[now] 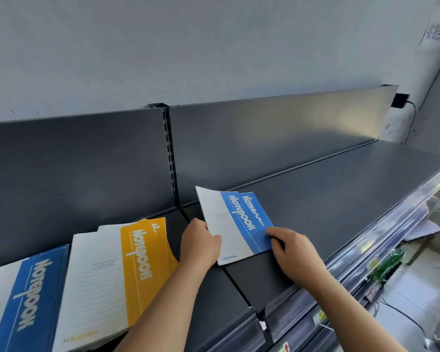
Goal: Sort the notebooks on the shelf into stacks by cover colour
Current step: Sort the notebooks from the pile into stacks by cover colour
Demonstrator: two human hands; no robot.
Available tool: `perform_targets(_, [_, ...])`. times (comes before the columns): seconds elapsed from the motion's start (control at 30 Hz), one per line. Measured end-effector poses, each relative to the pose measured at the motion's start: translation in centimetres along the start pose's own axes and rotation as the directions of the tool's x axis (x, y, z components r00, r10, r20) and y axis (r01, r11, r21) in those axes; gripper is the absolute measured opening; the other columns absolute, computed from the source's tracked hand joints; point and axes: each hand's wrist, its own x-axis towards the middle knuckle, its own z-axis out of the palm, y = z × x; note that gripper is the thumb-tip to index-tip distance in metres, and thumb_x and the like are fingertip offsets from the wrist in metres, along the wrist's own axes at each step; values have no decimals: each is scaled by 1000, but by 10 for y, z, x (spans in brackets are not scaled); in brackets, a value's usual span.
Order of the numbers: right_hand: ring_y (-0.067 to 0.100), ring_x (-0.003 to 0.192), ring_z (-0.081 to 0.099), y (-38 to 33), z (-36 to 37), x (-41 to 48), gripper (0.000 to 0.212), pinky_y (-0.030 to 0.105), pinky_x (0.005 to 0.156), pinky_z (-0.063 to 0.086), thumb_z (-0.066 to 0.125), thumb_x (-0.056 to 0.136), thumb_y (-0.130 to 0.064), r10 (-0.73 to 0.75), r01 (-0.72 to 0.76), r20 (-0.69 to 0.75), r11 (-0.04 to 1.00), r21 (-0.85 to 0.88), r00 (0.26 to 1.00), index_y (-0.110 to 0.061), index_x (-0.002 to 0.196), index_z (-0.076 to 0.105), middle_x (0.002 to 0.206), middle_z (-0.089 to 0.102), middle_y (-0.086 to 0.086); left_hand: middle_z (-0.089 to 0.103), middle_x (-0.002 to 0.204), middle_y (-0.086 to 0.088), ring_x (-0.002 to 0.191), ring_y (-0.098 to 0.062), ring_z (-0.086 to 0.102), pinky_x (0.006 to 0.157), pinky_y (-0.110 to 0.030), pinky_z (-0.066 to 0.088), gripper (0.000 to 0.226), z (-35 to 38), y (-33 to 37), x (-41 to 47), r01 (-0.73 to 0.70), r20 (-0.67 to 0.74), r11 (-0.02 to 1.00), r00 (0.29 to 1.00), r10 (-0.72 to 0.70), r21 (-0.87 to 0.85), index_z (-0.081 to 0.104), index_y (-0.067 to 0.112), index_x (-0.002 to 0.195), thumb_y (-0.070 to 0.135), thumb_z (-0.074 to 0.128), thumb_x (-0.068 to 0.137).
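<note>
Seen from my remote station: at centre frame, the left hand (pixel 200 243) grips the white left edge of a small stack of blue notebooks (pixel 241 224), fingers curled round it. The right hand (pixel 294 252) presses its fingertips on the stack's lower right corner. The stack lies on a dark grey metal shelf (pixel 341 199). At lower left lie the yellow notebooks (pixel 142 262) and, at the frame edge, a larger blue notebook (pixel 33 301). A grey back panel (pixel 74 174) rises behind the shelf, with a pale wall (pixel 163 47) above. A black box (pixel 399 100) with a cable hangs at upper right.
</note>
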Motion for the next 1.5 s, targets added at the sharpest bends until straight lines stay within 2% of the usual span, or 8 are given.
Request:
perform_targets(0.07, [15, 96, 55, 0, 1, 1, 25, 28, 78, 45, 36, 94, -14, 49, -49, -17, 999, -18, 999, -20, 102, 59, 115, 62, -6, 63, 116, -5, 83, -13, 55, 35, -10, 37, 15, -1, 0, 0, 31, -33, 999, 999, -32, -27, 52, 8, 105, 10, 57, 91])
perform_targets(0.37, [14, 112, 52, -2, 0, 1, 41, 24, 86, 43, 35, 95, -14, 14, -12, 46, 999, -38, 999, -30, 126, 54, 129, 56, -13, 63, 116, -7, 91, -17, 63, 42, -12, 41, 33, 0, 3, -3, 130, -12, 976, 991, -134, -172, 50, 7, 108, 12, 70, 83])
perform_targets(0.67, [15, 115, 52, 2, -3, 3, 43, 32, 94, 44, 47, 94, -32, 67, -75, 45, 978, 195, 997, -24, 136, 44, 133, 52, -8, 58, 107, 10, 90, -6, 56, 53, -10, 42, 21, -5, 24, -45, -20, -29, 943, 1000, 11, -333, 50, 24, 110, 12, 53, 94])
perform_targets(0.77, [14, 94, 59, -6, -8, 2, 42, 32, 79, 51, 49, 93, -37, 76, -99, 79, 931, 350, 994, -24, 133, 44, 110, 62, -5, 58, 101, 17, 85, 1, 57, 54, -10, 45, 23, -19, 27, -62, -63, -70, 903, 997, 36, -424, 48, 31, 109, 13, 51, 95])
perform_targets(0.9, [0, 86, 62, -40, -14, -6, 42, 15, 66, 48, 60, 90, -26, 19, -50, 61, 821, 568, 998, -20, 130, 48, 99, 64, -15, 59, 105, 18, 89, -1, 58, 50, -8, 46, 22, -50, 17, -87, -86, -192, 870, 981, -10, -485, 51, 32, 112, 18, 54, 95])
perform_targets(1.1, [-13, 78, 59, -121, -7, -30, 33, 10, 55, 49, 65, 87, -21, -184, 83, 81, 740, 667, 980, -46, 93, 45, 87, 59, -27, 59, 105, 20, 86, -1, 58, 51, -9, 47, 23, -116, -25, -128, -104, -457, 929, 886, -76, -355, 50, 35, 106, 19, 58, 93])
perform_targets(1.3, [-6, 73, 60, -201, 27, -51, 36, 9, 50, 46, 65, 86, -25, -295, 157, 130, 776, 611, 947, -40, 112, 46, 91, 60, -19, 65, 93, 20, 90, -4, 63, 71, -25, 54, 37, -180, -79, -158, -73, -540, 973, 840, -58, -218, 54, 43, 86, 7, 54, 90])
perform_targets(1.5, [9, 95, 61, -273, 73, -66, 48, 17, 63, 53, 63, 86, -37, -337, 205, 215, 857, 473, 917, -31, 129, 44, 113, 61, -8, 61, 103, 16, 87, -3, 58, 62, -14, 46, 29, -238, -145, -161, 43, -543, 994, 834, -93, -105, 59, 24, 119, 14, 57, 91])
